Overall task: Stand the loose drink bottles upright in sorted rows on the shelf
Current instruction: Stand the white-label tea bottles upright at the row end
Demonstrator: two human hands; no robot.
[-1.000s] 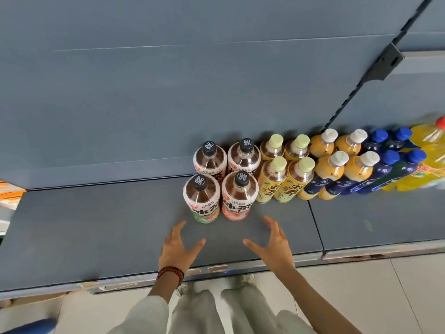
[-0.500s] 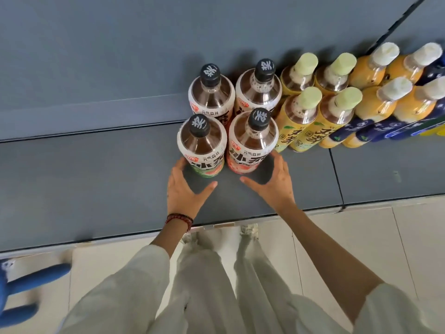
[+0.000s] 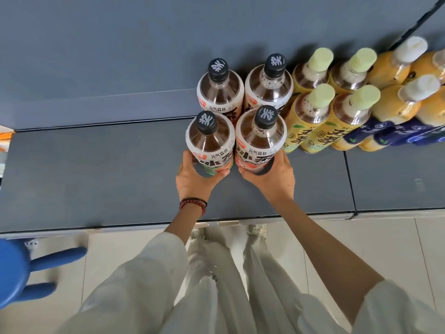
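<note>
The left hand (image 3: 195, 180) curls its fingers round the smooth plastic base of the front-left tea bottle (image 3: 210, 141). The right hand (image 3: 272, 180) wraps the front-right tea bottle (image 3: 261, 138) likewise. Both cylinders stand upright on the matte grey shelf (image 3: 96, 177). Beyond the fingertips stands the black-capped rear pair (image 3: 220, 92).

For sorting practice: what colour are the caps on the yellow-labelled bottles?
Pale green caps, head view.

Single head-worn wide-angle view looked steeply down, close over shelf (image 3: 96, 169), bottles (image 3: 209, 138) near centre, floor (image 3: 361, 249) along bottom edge.
</note>
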